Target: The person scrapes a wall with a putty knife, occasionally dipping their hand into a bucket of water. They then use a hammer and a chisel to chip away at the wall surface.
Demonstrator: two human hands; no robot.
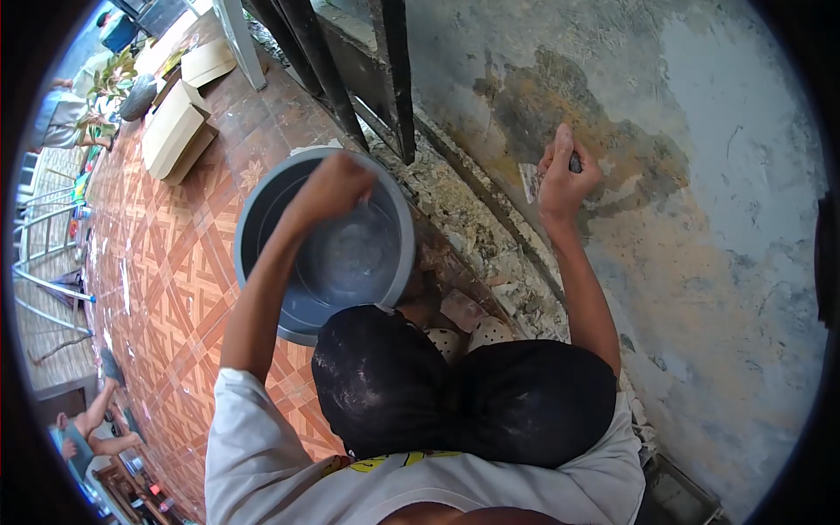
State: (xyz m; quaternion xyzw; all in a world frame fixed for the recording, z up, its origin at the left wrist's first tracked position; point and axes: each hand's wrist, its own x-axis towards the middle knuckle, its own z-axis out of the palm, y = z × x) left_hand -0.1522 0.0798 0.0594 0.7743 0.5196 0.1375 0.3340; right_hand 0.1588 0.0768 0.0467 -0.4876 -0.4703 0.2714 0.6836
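My right hand (569, 175) is closed around the dark handle of a putty knife (529, 183), in front of the wall (700, 289). The pale, stained blade sticks out to the left of my fingers. A brown and dark patch (604, 144) of rough wall surface spreads around and behind this hand. My left hand (339, 185) is over a large grey plastic basin (404, 254), with its fingers curled in. It is slightly blurred, and what it holds, if anything, cannot be made out. The basin stands on the floor beside my bent knees.
Broken rubble (468, 210) lies along the wall's foot, beside dark metal posts (398, 79). A cardboard box (179, 131) stands on the patterned tile floor (175, 262). One person (66, 118) is at the upper left, another person (87, 429) at the lower left. A metal frame (52, 289) stands between them.
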